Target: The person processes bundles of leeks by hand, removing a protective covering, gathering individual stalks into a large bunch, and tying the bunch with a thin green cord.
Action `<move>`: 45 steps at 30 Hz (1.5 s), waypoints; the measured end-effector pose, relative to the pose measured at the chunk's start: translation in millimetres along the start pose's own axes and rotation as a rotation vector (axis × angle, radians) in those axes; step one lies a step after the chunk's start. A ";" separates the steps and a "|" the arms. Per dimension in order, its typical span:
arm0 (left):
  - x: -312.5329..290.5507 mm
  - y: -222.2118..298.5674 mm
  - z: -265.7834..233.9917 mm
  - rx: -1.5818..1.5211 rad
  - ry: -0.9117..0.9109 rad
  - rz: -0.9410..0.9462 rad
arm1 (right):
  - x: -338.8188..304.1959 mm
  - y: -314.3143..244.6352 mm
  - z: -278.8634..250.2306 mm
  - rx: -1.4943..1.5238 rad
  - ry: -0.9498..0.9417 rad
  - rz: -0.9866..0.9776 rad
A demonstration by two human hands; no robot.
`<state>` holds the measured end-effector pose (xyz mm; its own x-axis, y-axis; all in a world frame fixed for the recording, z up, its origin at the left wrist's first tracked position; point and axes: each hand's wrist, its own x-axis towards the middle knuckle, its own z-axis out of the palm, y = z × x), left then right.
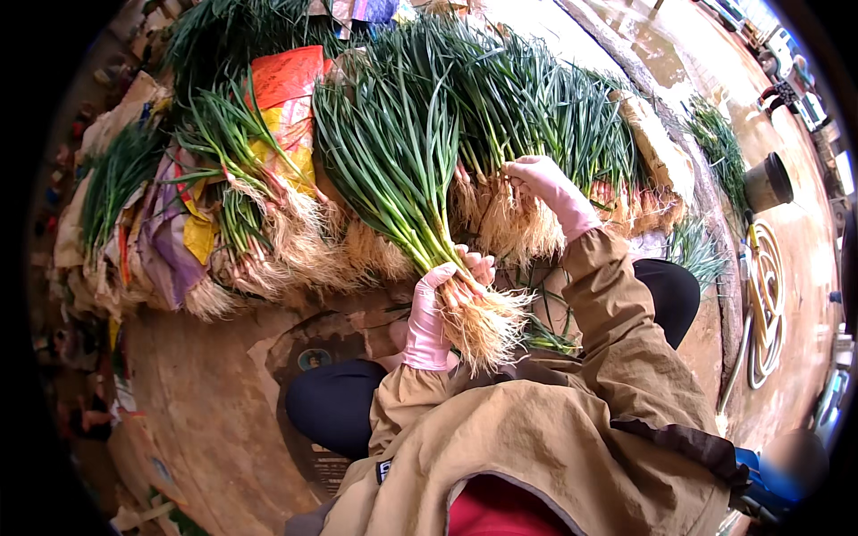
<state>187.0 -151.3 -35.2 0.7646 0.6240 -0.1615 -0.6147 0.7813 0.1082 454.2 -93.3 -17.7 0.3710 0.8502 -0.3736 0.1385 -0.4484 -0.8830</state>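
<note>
My left hand [438, 308], in a pink glove with bare fingertips, is wrapped round a bunch of green onions [424, 232] just above their roots. The pale, stringy roots [487, 326] hang below the fist, and the long green leaves fan out away from me. Farther right, my right hand [541, 179] has its fingers pinched together at the stem bases of the big pile of green onions [536, 98]. Whether a stalk is between those fingertips is too small to make out.
More green onions [259, 214] lie to the left over orange, yellow and purple sacks [174, 241]. A black bucket [769, 183] and a coiled cream hose [766, 304] are on the wet floor at the right. Loose leaves [547, 338] lie near my knees.
</note>
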 end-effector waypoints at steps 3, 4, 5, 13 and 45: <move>-1.6 4.7 -2.6 0.156 0.166 -0.008 | -70.6 -13.5 22.2 -0.133 -0.137 0.008; 1.1 1.3 3.2 0.173 0.137 0.003 | -86.6 -11.3 29.3 -0.206 -0.197 0.040; 4.7 -0.2 4.6 0.221 0.156 -0.002 | -88.4 -3.2 32.4 -0.249 -0.144 0.064; 6.4 -1.2 -2.8 0.224 0.119 0.014 | -3.7 4.3 61.6 -0.838 0.314 -0.116; -0.2 -2.1 -5.0 0.364 0.292 -0.124 | -41.9 36.1 116.5 0.082 0.061 -0.165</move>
<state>187.2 -153.1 -40.3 0.7097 0.5353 -0.4580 -0.3744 0.8373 0.3984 336.7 -113.0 -67.0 0.4048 0.8909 -0.2061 0.1280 -0.2784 -0.9519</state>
